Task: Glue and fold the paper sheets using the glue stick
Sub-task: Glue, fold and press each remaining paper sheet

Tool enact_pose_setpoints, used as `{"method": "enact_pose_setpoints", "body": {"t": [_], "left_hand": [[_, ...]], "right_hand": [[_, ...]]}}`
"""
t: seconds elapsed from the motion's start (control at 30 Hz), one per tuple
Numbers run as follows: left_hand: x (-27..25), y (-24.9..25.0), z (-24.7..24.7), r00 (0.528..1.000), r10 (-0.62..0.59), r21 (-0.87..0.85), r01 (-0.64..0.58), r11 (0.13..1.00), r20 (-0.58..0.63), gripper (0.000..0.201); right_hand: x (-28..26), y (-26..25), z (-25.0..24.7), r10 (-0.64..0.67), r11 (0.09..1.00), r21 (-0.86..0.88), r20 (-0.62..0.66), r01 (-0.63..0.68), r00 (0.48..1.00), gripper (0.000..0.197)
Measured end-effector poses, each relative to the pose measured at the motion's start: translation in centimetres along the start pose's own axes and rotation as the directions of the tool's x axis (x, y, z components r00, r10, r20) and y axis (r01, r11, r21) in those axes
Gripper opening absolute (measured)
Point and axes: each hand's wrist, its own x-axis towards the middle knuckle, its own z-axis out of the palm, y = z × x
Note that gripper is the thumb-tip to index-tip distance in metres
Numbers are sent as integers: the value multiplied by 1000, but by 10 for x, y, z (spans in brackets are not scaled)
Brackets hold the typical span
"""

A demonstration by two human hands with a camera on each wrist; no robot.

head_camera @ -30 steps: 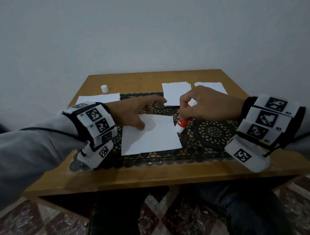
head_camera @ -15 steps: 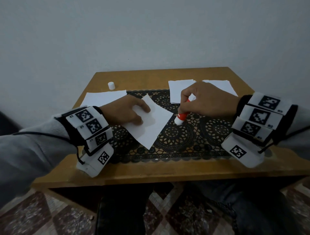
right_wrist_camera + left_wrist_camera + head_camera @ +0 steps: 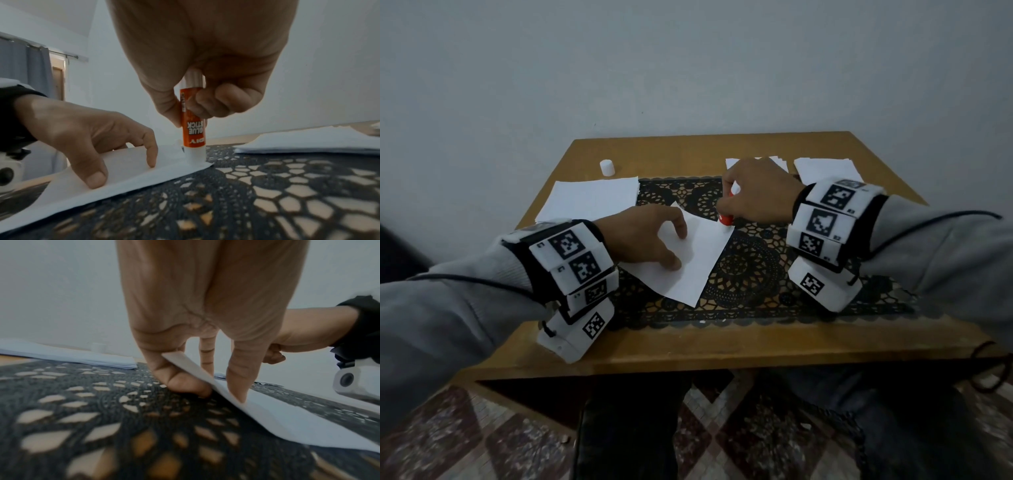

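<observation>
A white paper sheet (image 3: 698,260) lies turned cornerwise on the black lace mat (image 3: 756,277). My left hand (image 3: 678,248) presses it down with arched fingertips (image 3: 152,162). In the left wrist view the paper (image 3: 277,415) rides up along one edge against a curled finger (image 3: 180,384). My right hand (image 3: 724,209) grips an orange and white glue stick (image 3: 726,219) upright. The glue stick (image 3: 193,129) has its tip on the right corner of the sheet (image 3: 72,199). Its cap is off.
A white cap (image 3: 606,168) stands at the back left of the wooden table (image 3: 688,346). One paper pile (image 3: 592,198) lies at the left of the mat, and two more (image 3: 825,168) lie at the back right. A wall is close behind.
My left hand has turned the sheet from square-on to cornerwise. The glue stick has gone from the mat beside the sheet onto the sheet's right corner.
</observation>
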Motion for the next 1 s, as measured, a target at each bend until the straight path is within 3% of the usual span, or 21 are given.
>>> {"method": "enact_pose_setpoints", "body": {"t": [0.27,0.73,0.87,1.0], "left_hand": [[3,-4,-7,993,57,-43,-53,998,103,53],[6,-7,-4,993,79,-40,-76,996,86,51],[10,-8,-7,993,111,-95,-107,990,48,49],[20,-5,-14,971,222,-182,-235,955,-90,41]], "right_hand": [[4,-3,5,5,1000,-15,43,-5,999,22],[-28,-33,14,-156,986,70,110,148,982,20],[-39,-42,15,-192,980,76,136,183,972,19],[-42,-46,17,-236,970,95,163,223,958,20]]}}
